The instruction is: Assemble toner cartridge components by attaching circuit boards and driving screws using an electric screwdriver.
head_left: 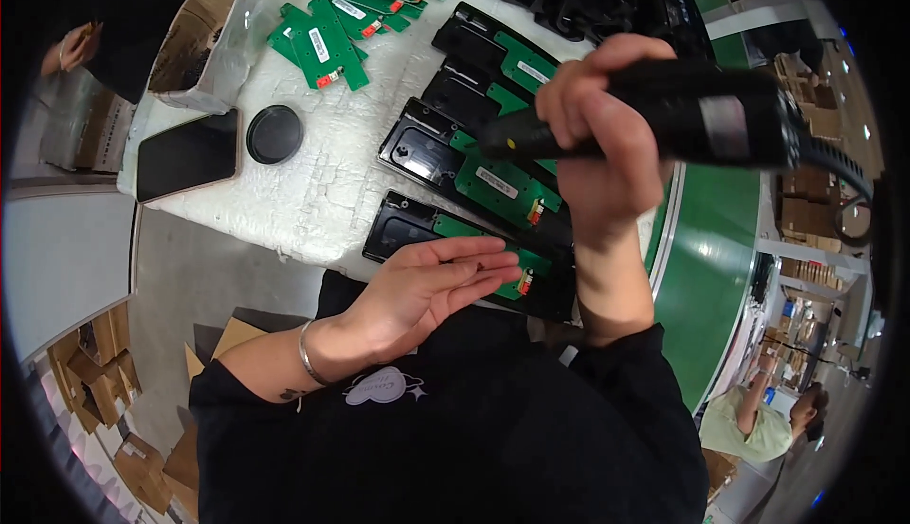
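Here the right hand point(607, 145) is wrapped tight around a black powered screwdriver point(701, 121), tip angled down at the green circuit boards point(498, 183). The left hand point(427, 282) lies open, palm up, cradling tiny screws point(481, 265) above the nearest black plastic tray point(408, 225) on the bench point(313, 192).

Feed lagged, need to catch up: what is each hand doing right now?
Left hand: open, palm up, holding nothing clear; tiny dark specks on the fingers, too small to tell.
Right hand: closed around the black power screwdriver.
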Action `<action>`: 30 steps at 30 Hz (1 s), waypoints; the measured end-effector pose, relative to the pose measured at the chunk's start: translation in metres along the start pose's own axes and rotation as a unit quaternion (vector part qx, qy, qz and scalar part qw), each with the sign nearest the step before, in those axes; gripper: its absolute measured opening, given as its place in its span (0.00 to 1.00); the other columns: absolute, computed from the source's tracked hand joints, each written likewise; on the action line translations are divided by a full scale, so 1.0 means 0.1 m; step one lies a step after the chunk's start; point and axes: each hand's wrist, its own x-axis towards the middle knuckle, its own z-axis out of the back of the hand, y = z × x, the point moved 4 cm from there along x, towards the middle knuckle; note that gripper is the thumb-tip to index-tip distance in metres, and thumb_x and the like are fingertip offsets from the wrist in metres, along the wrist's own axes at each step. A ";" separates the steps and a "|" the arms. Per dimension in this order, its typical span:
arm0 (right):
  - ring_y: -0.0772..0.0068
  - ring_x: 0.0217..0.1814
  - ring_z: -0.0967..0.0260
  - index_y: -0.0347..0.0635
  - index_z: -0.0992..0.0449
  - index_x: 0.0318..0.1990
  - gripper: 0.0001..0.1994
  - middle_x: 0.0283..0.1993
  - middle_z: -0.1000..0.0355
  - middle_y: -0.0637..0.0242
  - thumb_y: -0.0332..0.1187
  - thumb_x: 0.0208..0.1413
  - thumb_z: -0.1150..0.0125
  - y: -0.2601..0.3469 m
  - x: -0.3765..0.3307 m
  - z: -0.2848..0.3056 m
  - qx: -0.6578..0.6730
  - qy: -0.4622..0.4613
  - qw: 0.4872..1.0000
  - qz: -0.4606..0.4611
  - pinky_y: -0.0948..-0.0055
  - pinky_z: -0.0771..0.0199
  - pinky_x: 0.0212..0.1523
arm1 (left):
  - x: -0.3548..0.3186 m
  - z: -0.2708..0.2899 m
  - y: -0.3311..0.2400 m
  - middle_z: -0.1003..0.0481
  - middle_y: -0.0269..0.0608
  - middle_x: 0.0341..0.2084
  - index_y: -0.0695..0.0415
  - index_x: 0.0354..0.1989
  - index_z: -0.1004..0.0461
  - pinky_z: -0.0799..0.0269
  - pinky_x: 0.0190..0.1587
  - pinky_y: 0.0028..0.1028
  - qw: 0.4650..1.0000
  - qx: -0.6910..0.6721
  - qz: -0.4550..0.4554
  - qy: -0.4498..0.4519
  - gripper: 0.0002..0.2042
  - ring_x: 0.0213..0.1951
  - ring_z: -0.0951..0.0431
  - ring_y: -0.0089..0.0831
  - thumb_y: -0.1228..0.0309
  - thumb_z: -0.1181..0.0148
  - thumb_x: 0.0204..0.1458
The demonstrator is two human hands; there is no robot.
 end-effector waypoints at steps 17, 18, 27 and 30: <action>0.78 0.16 0.47 0.37 0.38 0.32 0.09 0.18 0.41 0.66 0.25 0.40 0.51 -0.22 0.12 -0.13 -0.058 0.071 0.995 -0.032 0.76 0.43 0.21 | -0.05 0.07 -0.08 0.31 0.51 0.43 0.67 0.48 0.37 0.34 0.50 0.28 0.999 0.035 -0.026 0.007 0.14 0.46 0.29 0.36 0.72 0.59 0.58; 0.78 0.16 0.47 0.37 0.38 0.32 0.09 0.18 0.41 0.66 0.25 0.40 0.51 -0.22 0.14 -0.13 -0.058 0.072 0.995 -0.031 0.76 0.43 0.21 | -0.04 0.07 -0.10 0.31 0.50 0.42 0.67 0.48 0.37 0.33 0.49 0.27 0.999 0.050 -0.011 0.016 0.14 0.45 0.28 0.35 0.72 0.59 0.57; 0.80 0.20 0.44 0.39 0.38 0.31 0.09 0.23 0.40 0.69 0.21 0.40 0.48 -0.30 0.16 -0.13 -0.041 0.094 0.994 -0.037 0.80 0.42 0.23 | 0.03 0.06 -0.17 0.28 0.45 0.36 0.62 0.43 0.33 0.29 0.43 0.25 0.998 0.041 -0.024 0.032 0.10 0.40 0.26 0.31 0.71 0.52 0.55; 0.81 0.22 0.41 0.40 0.38 0.33 0.11 0.25 0.39 0.69 0.21 0.41 0.46 -0.13 0.08 -0.12 0.012 0.049 0.996 -0.068 0.80 0.40 0.24 | 0.06 0.09 -0.15 0.28 0.43 0.36 0.62 0.40 0.33 0.29 0.43 0.24 0.998 0.020 -0.040 0.047 0.09 0.39 0.26 0.30 0.70 0.50 0.54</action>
